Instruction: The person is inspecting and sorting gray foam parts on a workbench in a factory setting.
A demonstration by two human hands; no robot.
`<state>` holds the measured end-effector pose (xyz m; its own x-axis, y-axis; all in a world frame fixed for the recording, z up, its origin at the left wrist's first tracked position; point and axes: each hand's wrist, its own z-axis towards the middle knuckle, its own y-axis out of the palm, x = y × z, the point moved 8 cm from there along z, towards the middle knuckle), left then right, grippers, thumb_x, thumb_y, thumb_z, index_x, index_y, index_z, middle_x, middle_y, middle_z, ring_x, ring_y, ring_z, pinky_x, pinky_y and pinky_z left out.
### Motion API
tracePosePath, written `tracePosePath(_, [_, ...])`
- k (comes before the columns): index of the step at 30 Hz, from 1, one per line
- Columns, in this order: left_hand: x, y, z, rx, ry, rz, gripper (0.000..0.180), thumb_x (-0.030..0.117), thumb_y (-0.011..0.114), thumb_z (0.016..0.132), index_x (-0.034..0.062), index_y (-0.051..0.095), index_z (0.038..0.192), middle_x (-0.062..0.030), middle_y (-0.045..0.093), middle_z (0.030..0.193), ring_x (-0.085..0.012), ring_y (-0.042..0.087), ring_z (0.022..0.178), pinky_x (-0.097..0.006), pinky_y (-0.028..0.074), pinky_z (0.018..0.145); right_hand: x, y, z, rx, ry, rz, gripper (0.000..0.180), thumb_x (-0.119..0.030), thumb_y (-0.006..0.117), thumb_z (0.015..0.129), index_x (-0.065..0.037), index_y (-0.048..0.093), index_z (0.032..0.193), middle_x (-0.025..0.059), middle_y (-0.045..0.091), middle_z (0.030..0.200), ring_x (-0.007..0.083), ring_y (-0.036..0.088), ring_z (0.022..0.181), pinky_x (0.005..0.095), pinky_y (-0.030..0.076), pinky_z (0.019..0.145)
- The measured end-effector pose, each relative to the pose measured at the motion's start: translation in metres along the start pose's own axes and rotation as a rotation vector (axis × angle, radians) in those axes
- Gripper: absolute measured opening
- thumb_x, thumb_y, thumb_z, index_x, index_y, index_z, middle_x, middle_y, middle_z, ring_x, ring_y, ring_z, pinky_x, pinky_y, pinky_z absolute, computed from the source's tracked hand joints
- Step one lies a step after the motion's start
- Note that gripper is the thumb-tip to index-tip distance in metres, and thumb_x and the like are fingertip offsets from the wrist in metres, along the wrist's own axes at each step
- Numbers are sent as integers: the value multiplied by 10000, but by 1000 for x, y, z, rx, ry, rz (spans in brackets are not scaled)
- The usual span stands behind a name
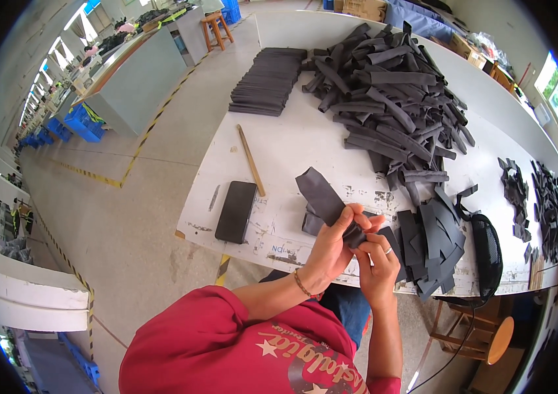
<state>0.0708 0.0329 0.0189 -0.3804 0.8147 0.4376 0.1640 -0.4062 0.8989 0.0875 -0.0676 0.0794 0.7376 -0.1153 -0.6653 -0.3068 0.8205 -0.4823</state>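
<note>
Both hands meet over the near edge of a white table, working on one dark fabric tube. My left hand grips it with the thumb on top, and the free end sticks out to the upper left. At the tube's lower end my right hand, with a ring on one finger, pinches the folded rim; what lies between those fingertips is partly hidden. Under the hands lies another dark fabric piece. Flat dark panels are spread in a loose stack just right of my right hand.
A big heap of dark tubes covers the back of the table, beside a neat row of flattened ones. At left lie a wooden stick and a black phone-like slab. A black mesh object and dark scraps are at right.
</note>
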Motion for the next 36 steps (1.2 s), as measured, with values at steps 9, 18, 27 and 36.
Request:
tracePosePath(9, [16,-8,20,13,77,52,353,319,469,1015,32,536,1210,-98,668,1039,-314,520,1251,-438,431,1023,46,19,-22,294,437,520,168,3,709,830,2,549,883,81,543,1049,150,535,927,272,464,814])
tracePosePath(18, [14,0,18,-223,2,84,357,346,479,1004,103,567,1251,-101,664,1174,-310,457,1310,-476,412,1042,57,19,-26,275,644,697,116,-105,599,957,-4,595,901,23,576,897,92,506,781,228,422,723])
tracePosePath(27, [69,-71,18,57,126,222,141,129,585,962,7,649,990,-132,701,946,-290,700,899,-362,580,817,15,-24,-14,302,150,97,166,54,745,747,-7,639,859,79,602,811,187,547,716,283,435,638])
tracePosePath(36, [77,-51,17,-30,105,269,158,124,600,951,-20,636,1006,-134,686,918,-298,693,917,-380,571,847,16,-26,-15,304,71,79,154,79,719,762,-10,636,855,51,579,807,143,499,711,251,372,605])
